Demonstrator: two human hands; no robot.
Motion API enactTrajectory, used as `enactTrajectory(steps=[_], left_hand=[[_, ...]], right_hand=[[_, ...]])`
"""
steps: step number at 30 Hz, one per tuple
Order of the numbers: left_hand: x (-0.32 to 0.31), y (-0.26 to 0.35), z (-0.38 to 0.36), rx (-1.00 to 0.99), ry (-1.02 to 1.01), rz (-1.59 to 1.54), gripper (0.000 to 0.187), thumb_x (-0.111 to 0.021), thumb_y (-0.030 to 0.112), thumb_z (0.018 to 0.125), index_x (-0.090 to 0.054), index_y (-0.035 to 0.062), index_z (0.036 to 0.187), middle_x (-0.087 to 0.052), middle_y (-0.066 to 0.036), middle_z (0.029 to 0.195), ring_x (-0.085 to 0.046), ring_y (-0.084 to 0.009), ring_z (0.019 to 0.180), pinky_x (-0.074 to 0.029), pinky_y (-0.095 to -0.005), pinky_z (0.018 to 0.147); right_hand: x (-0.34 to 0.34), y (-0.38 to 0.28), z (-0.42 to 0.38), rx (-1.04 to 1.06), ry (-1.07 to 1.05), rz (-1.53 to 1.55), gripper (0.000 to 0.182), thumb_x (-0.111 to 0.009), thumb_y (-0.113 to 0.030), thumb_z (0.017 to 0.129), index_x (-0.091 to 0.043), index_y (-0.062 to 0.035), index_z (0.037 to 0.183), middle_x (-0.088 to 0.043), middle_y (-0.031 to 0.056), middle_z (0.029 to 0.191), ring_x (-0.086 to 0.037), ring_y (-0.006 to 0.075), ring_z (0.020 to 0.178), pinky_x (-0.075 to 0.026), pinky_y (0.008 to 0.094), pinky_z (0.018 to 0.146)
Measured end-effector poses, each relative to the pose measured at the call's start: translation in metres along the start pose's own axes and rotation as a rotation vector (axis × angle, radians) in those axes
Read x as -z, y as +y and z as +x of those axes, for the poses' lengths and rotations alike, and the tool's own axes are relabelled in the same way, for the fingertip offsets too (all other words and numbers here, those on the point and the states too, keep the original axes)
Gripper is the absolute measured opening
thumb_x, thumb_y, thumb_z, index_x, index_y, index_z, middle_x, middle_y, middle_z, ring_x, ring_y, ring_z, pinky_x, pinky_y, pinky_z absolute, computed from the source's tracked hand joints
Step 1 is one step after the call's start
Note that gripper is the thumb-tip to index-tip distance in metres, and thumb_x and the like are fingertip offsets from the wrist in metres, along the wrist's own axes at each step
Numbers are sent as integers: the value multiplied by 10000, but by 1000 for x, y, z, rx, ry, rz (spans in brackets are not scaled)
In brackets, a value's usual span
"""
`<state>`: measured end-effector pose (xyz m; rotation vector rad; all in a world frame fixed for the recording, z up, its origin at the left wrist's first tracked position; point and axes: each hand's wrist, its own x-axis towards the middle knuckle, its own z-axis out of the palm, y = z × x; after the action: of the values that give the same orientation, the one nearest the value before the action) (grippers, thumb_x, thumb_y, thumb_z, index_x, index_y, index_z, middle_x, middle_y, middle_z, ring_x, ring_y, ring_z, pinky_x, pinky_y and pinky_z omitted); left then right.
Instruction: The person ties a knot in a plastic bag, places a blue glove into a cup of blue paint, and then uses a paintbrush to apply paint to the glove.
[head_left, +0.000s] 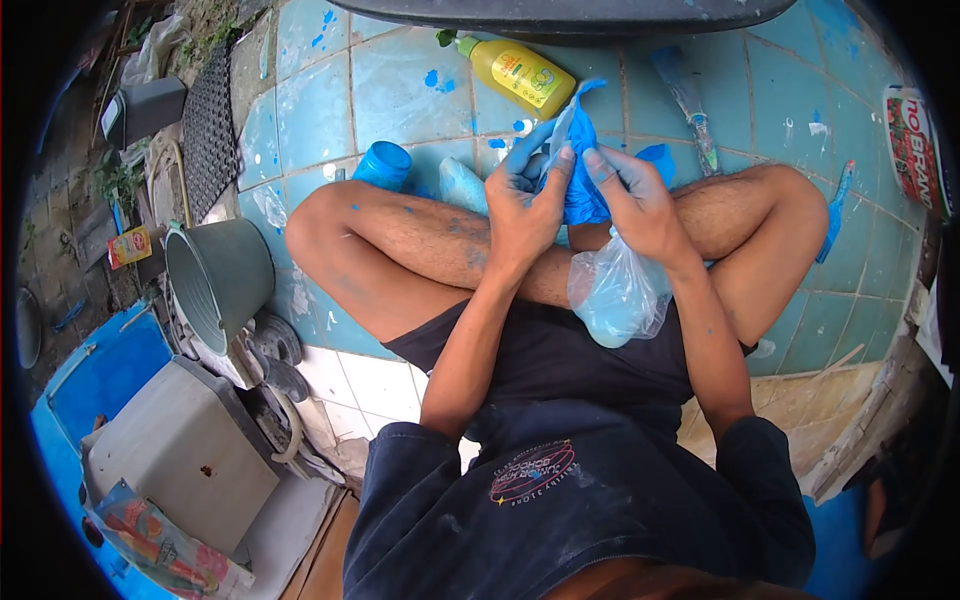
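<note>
Between my two hands, above my crossed legs, is a crumpled blue plastic piece (585, 195). My left hand (525, 195) pinches it from one side, its fingers coated with blue-grey. On the other side my right hand (640, 200) is closed on the same blue plastic, thumb near the top. Below my right hand a clear plastic bag (620, 290) with pale blue stuff inside rests on my lap; whether the fingers hold it is hidden. Another bag of pale blue stuff (463, 186) lies behind my leg, near a blue jar (384, 165).
A yellow bottle (520, 78) lies on the paint-spotted tiles (400, 60). A scraper (690, 110) is to its right, and a printed bag (912, 150) at the far right. A dark rounded edge (570, 14) crosses the top. A grey bucket (218, 280) stands at left.
</note>
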<state>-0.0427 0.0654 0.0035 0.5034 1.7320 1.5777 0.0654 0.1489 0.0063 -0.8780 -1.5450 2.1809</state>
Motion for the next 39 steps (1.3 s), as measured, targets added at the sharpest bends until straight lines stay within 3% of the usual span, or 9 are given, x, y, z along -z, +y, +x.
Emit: enactTrajectory(steps=[5, 10, 14, 19, 22, 28, 32, 35, 39], left_hand=[[-1, 1, -2, 33, 34, -26, 262, -639, 84, 904, -597, -61, 1118, -669, -71, 823, -573, -38, 710, -452, -170, 585], [-2, -5, -2, 54, 27, -24, 242, -649, 99, 901, -616, -61, 1079, -661, -53, 750, -561, -34, 668, -437, -174, 551], [-7, -6, -5, -14, 6, -18, 233, -644, 112, 907, -641, -66, 1057, -662, -45, 797, -551, -37, 688, -440, -187, 576], [-4, -10, -3, 10, 28, -62, 239, -641, 110, 909, -648, -69, 1068, -667, -50, 859, -558, -48, 739, -466, -199, 635], [-4, -8, -3, 27, 80, -30, 227, -634, 107, 913, -654, -69, 1054, -666, -45, 845, -550, -44, 735, -461, -193, 631], [-1, -10, -2, -11, -2, 90, 246, -635, 109, 911, -643, -68, 1082, -660, -31, 804, -538, -25, 700, -442, -182, 590], [-9, -6, -4, -2, 33, -10, 270, -645, 108, 901, -627, -56, 1115, -652, -35, 767, -537, -28, 659, -433, -180, 566], [0, -6, 1, -32, 82, 43, 262, -640, 103, 905, -628, -37, 1125, -655, -45, 788, -558, -42, 679, -446, -180, 586], [10, -3, 7, -63, 72, 183, 266, -646, 113, 901, -631, -22, 1130, -655, -49, 821, -589, -69, 726, -479, -201, 616]], right_hand=[[-6, 7, 2, 49, 137, -283, 251, -554, -213, 960, -635, 22, 923, -571, 93, 623, -448, 70, 604, -420, 284, 554], [-11, 16, 3, 254, 351, -439, 263, -582, -157, 933, -551, 22, 743, -460, 175, 565, -401, 85, 524, -354, 332, 470], [-8, 11, 1, 261, 371, -518, 276, -559, -158, 947, -534, 16, 733, -468, 141, 557, -403, 71, 543, -351, 328, 476], [-10, 5, 4, 6, 179, 62, 277, -512, -205, 983, -614, 29, 876, -530, -21, 642, -435, 44, 628, -410, 247, 564], [-5, 4, 4, -65, 53, 102, 290, -507, -212, 986, -630, 43, 926, -540, -41, 672, -433, 41, 640, -422, 222, 595], [0, 10, 2, 1, 164, -380, 275, -528, -213, 970, -618, 28, 873, -507, 9, 616, -428, 53, 615, -401, 254, 563], [-2, 14, 3, 33, 237, -382, 234, -521, -190, 965, -602, 23, 912, -503, 41, 638, -433, 58, 625, -387, 258, 561], [-5, 20, 6, 187, 325, -177, 205, -494, -156, 969, -589, 21, 1006, -548, 32, 709, -439, 58, 653, -388, 251, 580], [-3, 17, 7, -1, 270, 171, 247, -484, -173, 979, -587, 20, 1095, -600, 1, 817, -504, 51, 711, -441, 228, 655]])
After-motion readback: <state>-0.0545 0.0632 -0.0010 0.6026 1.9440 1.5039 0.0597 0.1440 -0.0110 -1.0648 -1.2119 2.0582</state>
